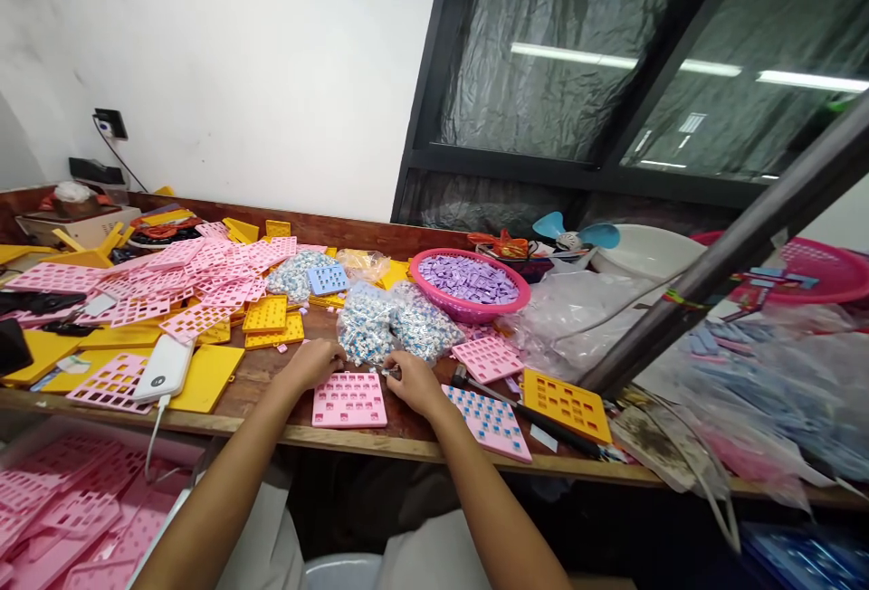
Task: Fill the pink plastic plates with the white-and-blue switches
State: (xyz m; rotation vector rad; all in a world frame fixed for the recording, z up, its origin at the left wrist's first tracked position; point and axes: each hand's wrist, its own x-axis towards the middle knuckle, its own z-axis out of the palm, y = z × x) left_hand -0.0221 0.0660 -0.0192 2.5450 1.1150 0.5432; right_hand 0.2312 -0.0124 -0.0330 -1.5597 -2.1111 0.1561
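In the head view, a pink board point(349, 402) with rows of small square recesses lies before me at the table's front edge. At its upper left corner is my left hand point(316, 364), its fingers curled together; whatever they hold is too small to make out. My right hand point(413, 382) is beyond the upper right corner, thumb and fingers pinched around something small that I cannot identify. Just behind both hands sit two clear plastic bags point(367, 323) full of tiny white and blue pieces. Another pink board point(490, 423), with blue pieces in its recesses, lies right of my right hand.
A pink basket point(468, 311) of purple pieces stands behind the bags. Pink lattice plates point(176, 273) and yellow boards point(272, 314) are heaped left. A white power bank point(163, 368) lies near the front edge. A slanted metal pole point(733, 237) crosses the right side.
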